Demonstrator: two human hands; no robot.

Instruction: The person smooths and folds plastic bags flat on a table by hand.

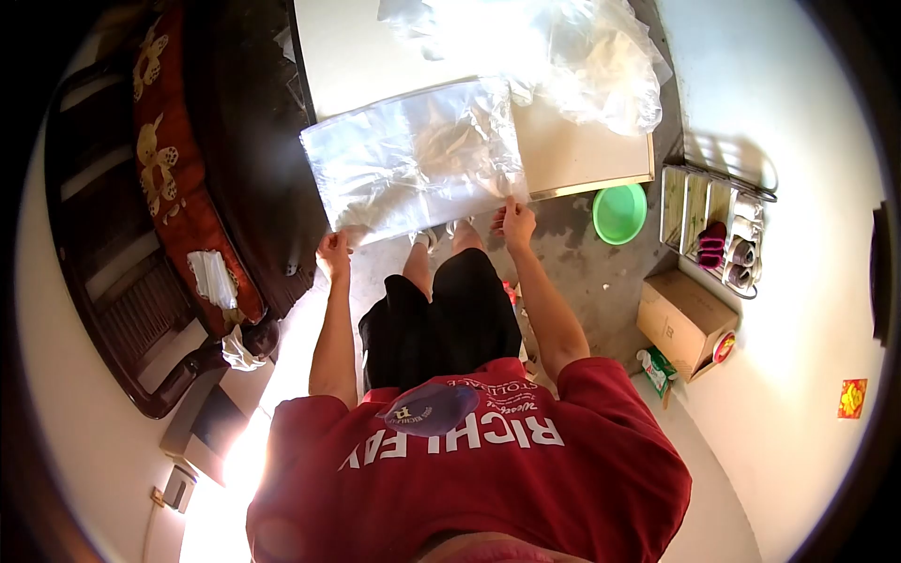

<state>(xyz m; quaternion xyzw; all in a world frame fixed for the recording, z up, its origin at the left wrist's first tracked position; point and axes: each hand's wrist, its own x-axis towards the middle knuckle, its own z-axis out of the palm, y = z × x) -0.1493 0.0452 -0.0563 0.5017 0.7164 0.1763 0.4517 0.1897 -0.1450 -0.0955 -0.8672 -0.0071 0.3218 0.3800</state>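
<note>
A flat clear plastic bag [418,159] lies stretched over the near edge of a pale tabletop [582,155], its surface wrinkled and shiny. My left hand [334,256] pinches its near left corner. At the near right corner, my right hand [515,223] has thumb and fingers closed on the plastic's edge. Whether the bag is one layer or several, I cannot tell. A loose heap of clear plastic [601,70] is piled farther back on the tabletop, partly washed out by glare.
A green basin [619,214] sits on the floor by the table's right corner. Along the right wall are a shoe rack [694,211] and a cardboard box [685,319]. A dark wooden bench [122,281] with a red patterned cover [178,178] lines the left.
</note>
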